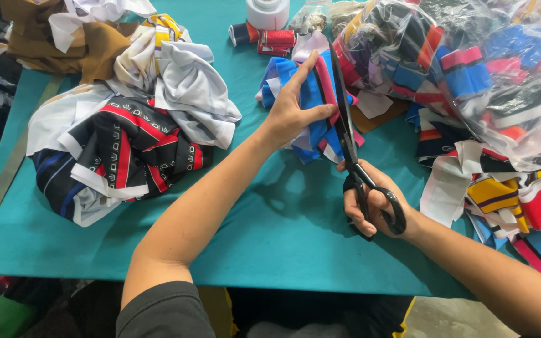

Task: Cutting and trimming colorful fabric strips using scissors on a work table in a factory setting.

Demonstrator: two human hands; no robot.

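Two hands, left hand (292, 109) gripping striped fabric (316, 94), right hand (370, 203) closed on scissors (352, 141)

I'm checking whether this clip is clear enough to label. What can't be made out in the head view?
- Scissors: whether the blades are actually cutting the striped fabric stack; the blade lies edge-on against it.
- Right hand: its fingers are partly hidden by the scissor handles.
- Left hand: what its palm presses is covered by the hand itself.
- Clear plastic bag: contents blurred by glare, cut off by the top and right edges.
- White roll: cut off by the top edge.
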